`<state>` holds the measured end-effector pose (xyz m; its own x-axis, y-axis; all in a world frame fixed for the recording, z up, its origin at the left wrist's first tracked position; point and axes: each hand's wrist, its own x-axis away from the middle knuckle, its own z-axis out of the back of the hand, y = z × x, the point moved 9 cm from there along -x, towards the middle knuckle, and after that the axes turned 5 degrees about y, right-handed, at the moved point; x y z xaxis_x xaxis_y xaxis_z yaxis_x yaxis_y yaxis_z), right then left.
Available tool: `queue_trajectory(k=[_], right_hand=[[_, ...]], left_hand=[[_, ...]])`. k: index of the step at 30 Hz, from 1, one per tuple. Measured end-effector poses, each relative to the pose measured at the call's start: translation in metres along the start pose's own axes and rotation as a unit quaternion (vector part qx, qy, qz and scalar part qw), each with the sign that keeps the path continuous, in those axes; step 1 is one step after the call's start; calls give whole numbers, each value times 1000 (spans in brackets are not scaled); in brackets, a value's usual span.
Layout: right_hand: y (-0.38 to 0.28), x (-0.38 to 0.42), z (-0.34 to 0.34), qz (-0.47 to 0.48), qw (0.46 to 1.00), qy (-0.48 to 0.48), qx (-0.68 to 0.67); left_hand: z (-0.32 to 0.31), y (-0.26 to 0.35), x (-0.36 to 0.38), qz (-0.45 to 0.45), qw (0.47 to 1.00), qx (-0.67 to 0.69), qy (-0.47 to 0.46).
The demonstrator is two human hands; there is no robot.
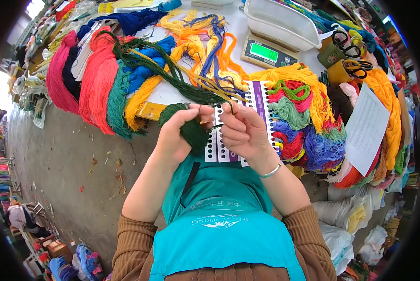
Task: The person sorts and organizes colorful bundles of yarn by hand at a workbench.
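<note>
My left hand (178, 130) is wrapped round a thick bundle of dark green thread (194, 136) at the table's front edge. Close beside it on the right, my right hand (243, 129) pinches a thin dark green strand between thumb and forefinger. From the hands, a long dark green skein (177, 84) runs up and left over the other yarn. White punched cards with purple strips (259, 100) lie partly behind my hands, and their lower parts show between and below the hands.
Coloured skeins (97, 84) hang over the table's left edge. A scale (269, 52) with a lit green display holds a white tray (282, 23). Scissors (357, 68) stand in cups at the right, near a white sheet (367, 126). More yarn (322, 145) is piled right of the cards.
</note>
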<state>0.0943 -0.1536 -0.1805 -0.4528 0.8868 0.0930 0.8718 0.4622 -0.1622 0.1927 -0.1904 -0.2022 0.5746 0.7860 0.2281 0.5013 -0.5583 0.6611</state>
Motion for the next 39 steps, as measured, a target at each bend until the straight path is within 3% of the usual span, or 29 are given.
queue_trajectory(k=[3, 6, 10, 14, 19, 23, 39], right_hand=[[-5, 0, -5, 39, 997, 5, 67], [-16, -3, 3, 120, 925, 166, 320], [-11, -4, -2, 136, 884, 177, 411], [-6, -5, -4, 146, 864, 194, 442], [-5, -4, 11, 140, 889, 208, 384], [-7, -4, 11, 144, 911, 194, 335], [-7, -3, 1, 188, 863, 213, 417]], left_hand=[[-31, 12, 5, -17, 997, 71, -2], [-33, 7, 4, -14, 999, 43, -30], [-37, 2, 4, -2, 998, 25, -56], [-40, 4, 7, -17, 999, 3, -27], [-35, -1, 8, -9, 996, -81, -24], [-30, 0, 7, -2, 997, -73, -27], [-31, -3, 4, -26, 996, -82, -18]])
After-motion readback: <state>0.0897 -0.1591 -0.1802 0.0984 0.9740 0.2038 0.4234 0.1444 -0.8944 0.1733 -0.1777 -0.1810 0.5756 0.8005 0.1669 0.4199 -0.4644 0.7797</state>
